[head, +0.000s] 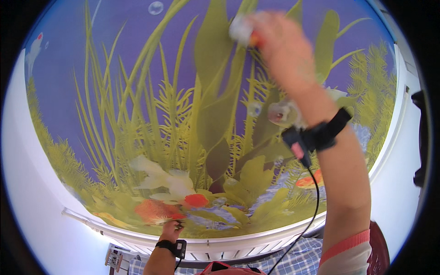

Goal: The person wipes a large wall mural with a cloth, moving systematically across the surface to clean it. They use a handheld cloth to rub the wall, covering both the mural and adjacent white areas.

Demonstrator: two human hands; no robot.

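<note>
My right hand (pixel 276 41), raised high and blurred by motion, grips a whitish crumpled item (pixel 242 30) with a small red and yellow part; its exact kind cannot be told. It lies against or close before a large roller blind or mural sheet (pixel 185 130) printed with water plants and goldfish. Low at the sheet's bottom edge, left of the middle, my left hand (pixel 173 229) is closed around a small dark thing (pixel 178 225), too small to name. Both wrists wear black straps with small devices.
A white radiator (pixel 220 253) runs below the printed sheet, and a white pipe (pixel 80 218) leads to it from the left. Blue checked cloth (pixel 299 256) lies beneath. A small rack (pixel 114 258) stands at lower left, a dark red glossy object (pixel 378 247) at lower right. A black cable hangs from the right wrist.
</note>
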